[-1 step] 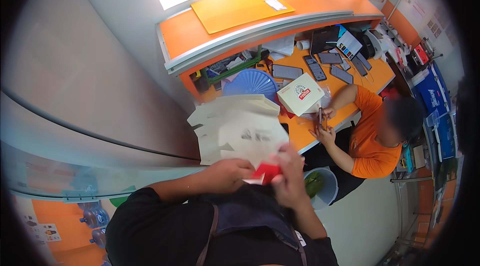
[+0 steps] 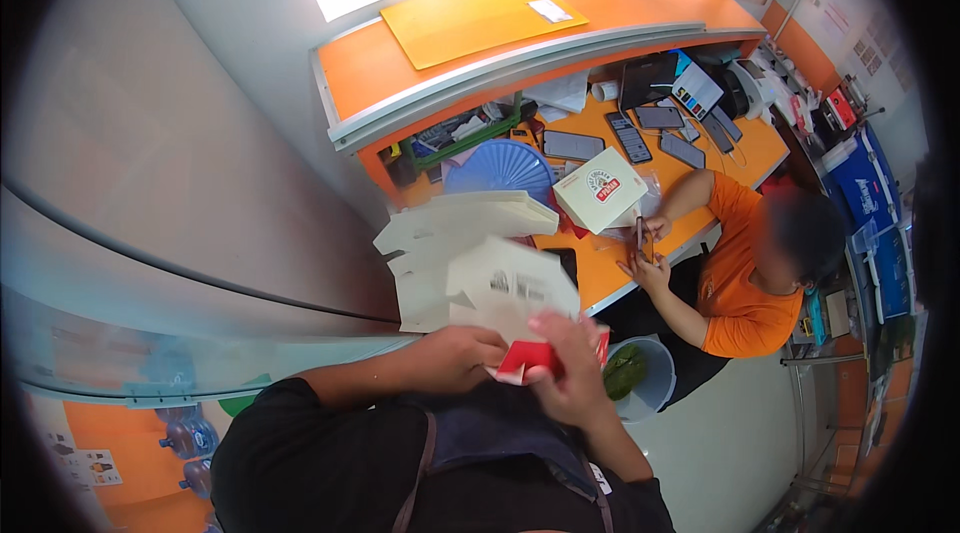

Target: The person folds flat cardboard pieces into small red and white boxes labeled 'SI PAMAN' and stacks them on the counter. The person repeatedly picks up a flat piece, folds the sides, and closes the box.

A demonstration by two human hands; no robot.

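Currently handling cream carton (image 2: 515, 283) before torso, near edge of orange desk (image 2: 608, 271). With left hand (image 2: 455, 358): pinching carton at left end of red flap (image 2: 522, 361). With right hand (image 2: 572, 365): laying curved fingers across red flap, thumb near lower edge; cannot tell how tightly. Just beyond carton: unfolded cartons (image 2: 422, 288). Farther back, on desk: round blue basket (image 2: 500, 170), closed box (image 2: 600, 190).

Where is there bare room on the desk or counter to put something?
On the counter, right of the yellow board; also a small desk patch between white box, black object and near edge. Crowded: around the phones, round blue item and held carton.
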